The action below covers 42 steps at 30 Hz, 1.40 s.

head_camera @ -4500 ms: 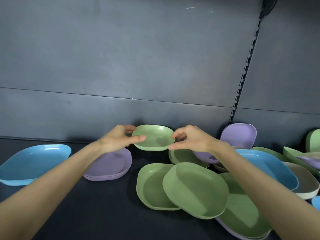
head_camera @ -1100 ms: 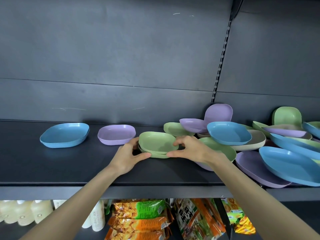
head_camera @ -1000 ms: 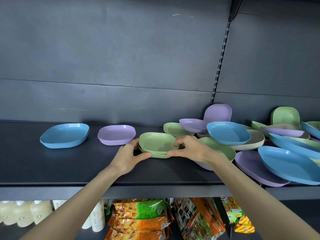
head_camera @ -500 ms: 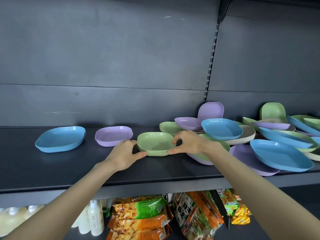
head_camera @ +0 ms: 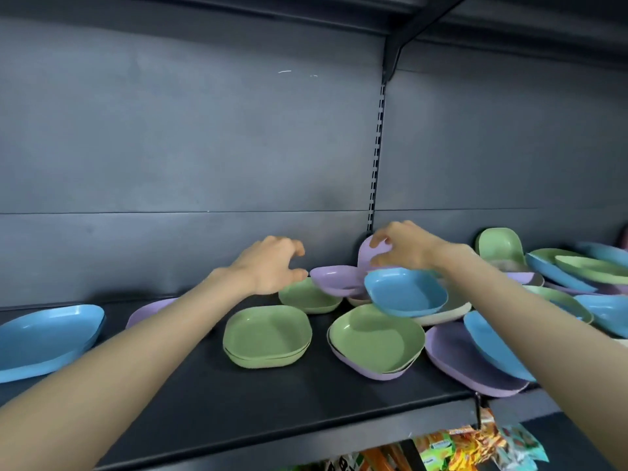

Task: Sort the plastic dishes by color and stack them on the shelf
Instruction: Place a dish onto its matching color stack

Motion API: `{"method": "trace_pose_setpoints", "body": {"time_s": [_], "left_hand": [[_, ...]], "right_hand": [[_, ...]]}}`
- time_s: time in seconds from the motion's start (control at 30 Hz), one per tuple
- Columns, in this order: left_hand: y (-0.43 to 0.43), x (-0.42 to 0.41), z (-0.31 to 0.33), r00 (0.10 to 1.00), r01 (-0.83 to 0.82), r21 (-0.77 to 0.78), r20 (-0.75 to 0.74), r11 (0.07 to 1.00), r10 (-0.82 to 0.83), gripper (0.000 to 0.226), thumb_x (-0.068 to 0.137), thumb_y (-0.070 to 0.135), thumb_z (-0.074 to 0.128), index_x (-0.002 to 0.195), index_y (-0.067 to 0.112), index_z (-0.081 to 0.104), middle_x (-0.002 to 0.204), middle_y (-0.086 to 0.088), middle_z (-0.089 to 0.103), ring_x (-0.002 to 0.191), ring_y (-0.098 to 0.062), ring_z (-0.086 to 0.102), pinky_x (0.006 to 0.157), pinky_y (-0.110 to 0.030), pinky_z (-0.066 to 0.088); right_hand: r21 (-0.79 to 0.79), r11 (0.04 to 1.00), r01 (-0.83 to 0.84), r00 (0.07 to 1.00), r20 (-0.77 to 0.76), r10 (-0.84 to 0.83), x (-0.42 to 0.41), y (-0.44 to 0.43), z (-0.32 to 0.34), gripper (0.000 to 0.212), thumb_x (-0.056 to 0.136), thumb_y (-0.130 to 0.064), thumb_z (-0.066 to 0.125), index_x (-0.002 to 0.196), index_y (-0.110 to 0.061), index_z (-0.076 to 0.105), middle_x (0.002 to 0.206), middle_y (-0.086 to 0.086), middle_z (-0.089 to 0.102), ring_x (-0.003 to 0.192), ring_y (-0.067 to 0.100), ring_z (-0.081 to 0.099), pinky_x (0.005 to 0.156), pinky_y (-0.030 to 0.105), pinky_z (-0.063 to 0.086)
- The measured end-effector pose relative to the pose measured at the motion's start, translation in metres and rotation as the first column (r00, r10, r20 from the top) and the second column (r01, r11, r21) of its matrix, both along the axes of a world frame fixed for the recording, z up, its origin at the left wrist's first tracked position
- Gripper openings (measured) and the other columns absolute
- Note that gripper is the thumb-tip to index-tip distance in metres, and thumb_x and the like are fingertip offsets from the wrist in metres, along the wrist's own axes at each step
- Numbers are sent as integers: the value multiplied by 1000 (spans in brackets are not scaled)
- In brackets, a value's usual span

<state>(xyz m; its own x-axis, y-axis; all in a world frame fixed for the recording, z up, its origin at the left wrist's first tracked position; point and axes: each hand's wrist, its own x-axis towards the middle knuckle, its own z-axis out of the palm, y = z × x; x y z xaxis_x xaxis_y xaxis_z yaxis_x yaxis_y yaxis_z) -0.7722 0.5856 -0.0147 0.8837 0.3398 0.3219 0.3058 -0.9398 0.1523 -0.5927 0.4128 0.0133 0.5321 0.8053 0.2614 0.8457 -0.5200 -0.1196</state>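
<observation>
Left hand [head_camera: 272, 266] in the air over the back of the shelf [head_camera: 306, 402], just above a single green dish [head_camera: 307, 297]; grip spread and loosely curved, nothing in it. Right hand [head_camera: 404, 249] at the back edge, in front of a leaning purple dish [head_camera: 364, 254] propped on the rear wall [head_camera: 204, 147]; grip curved around its rim, pinching or merely touching, cannot tell. Green stack [head_camera: 266, 338] mid-shelf toward the front edge, apart from both hands. Blue stack [head_camera: 47, 338] at the left end, cut off by the frame. Purple stack [head_camera: 149, 311] mostly hidden behind the left forearm [head_camera: 136, 351]. Right of centre, a tilted purple dish [head_camera: 334, 280] and a blue dish [head_camera: 406, 294] atop a cream dish [head_camera: 448, 312]. Toward the right end, a mixed heap [head_camera: 577, 273], blurred, overlapping and cut off; count impossible to make out. Below the shelf, snack packets [head_camera: 475, 443], partly out of frame.
</observation>
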Motion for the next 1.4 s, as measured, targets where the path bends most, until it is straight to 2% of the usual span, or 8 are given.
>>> {"method": "trace_pose_setpoints", "body": {"time_s": [0.17, 0.33, 0.53, 0.77, 0.93, 1.13, 1.27, 1.4], "left_hand": [[-4, 72, 14, 999, 41, 5, -1, 999, -41, 50, 90, 37, 59, 136, 20, 47, 139, -3, 51, 127, -28, 44, 101, -39, 40], [-3, 146, 11, 999, 41, -24, -24, 999, -42, 51, 89, 37, 60, 136, 21, 46, 135, -8, 53, 125, -30, 47, 101, -44, 41], [7, 210, -6, 998, -26, -65, -52, 998, 23, 55, 88, 39, 61, 136, 20, 45, 133, -8, 54, 121, -30, 50, 98, -42, 43], [17, 251, -24, 995, -80, -179, -69, 981, 69, 28, 86, 37, 65, 108, 21, 60, 94, 0, 61, 93, -22, 55, 84, -32, 46], [19, 259, -31, 996, -68, -204, 38, 977, 77, 12, 86, 24, 66, 86, 22, 55, 74, 3, 60, 76, -22, 55, 70, -28, 42], [15, 255, -32, 971, -41, -204, 223, 978, 87, 8, 93, 20, 59, 98, 14, 62, 80, -2, 67, 76, -28, 59, 75, -33, 48], [4, 241, -21, 885, 10, -261, 451, 965, 113, 13, 93, 17, 58, 103, 13, 64, 87, -2, 70, 84, -26, 63, 82, -32, 49], [-4, 214, -8, 777, 107, -373, 610, 922, 157, 16, 89, 7, 63, 103, 13, 65, 86, 4, 68, 80, -14, 64, 77, -12, 47]], "right_hand": [[-8, 1000, 23, 998, 52, -23, 62, -3, 14, 37, 86, -30, 65, 117, -12, 62, 109, 5, 63, 105, 27, 54, 81, 30, 41], [-41, 999, 31, 999, 29, -30, 123, -2, 15, 47, 87, -30, 65, 129, -11, 56, 127, 7, 59, 115, 26, 52, 92, 32, 42], [-83, 996, -36, 998, 38, 39, 189, 8, 6, 46, 87, -34, 65, 126, -10, 55, 125, 8, 58, 113, 26, 51, 88, 29, 39], [-109, 984, -142, 989, -43, 138, 237, 28, -12, 36, 85, -26, 69, 115, -6, 63, 111, 11, 66, 99, 25, 59, 78, 25, 42], [-64, 973, -221, 972, -90, 215, 251, 35, -20, 17, 86, -14, 66, 98, -2, 69, 97, 13, 71, 89, 23, 63, 79, 28, 47], [29, 962, -271, 957, -97, 273, 254, 33, -13, 9, 87, -7, 64, 83, 1, 67, 67, 6, 62, 57, 9, 53, 59, 19, 41], [246, 923, -295, 950, -26, 310, 246, 24, 4, 10, 88, -12, 64, 90, -4, 70, 74, 3, 65, 67, 13, 58, 72, 26, 47], [489, 814, -314, 918, -64, 392, 221, 25, 15, 14, 91, -13, 62, 92, -3, 72, 82, 11, 71, 62, 7, 61, 70, 26, 55]]}}
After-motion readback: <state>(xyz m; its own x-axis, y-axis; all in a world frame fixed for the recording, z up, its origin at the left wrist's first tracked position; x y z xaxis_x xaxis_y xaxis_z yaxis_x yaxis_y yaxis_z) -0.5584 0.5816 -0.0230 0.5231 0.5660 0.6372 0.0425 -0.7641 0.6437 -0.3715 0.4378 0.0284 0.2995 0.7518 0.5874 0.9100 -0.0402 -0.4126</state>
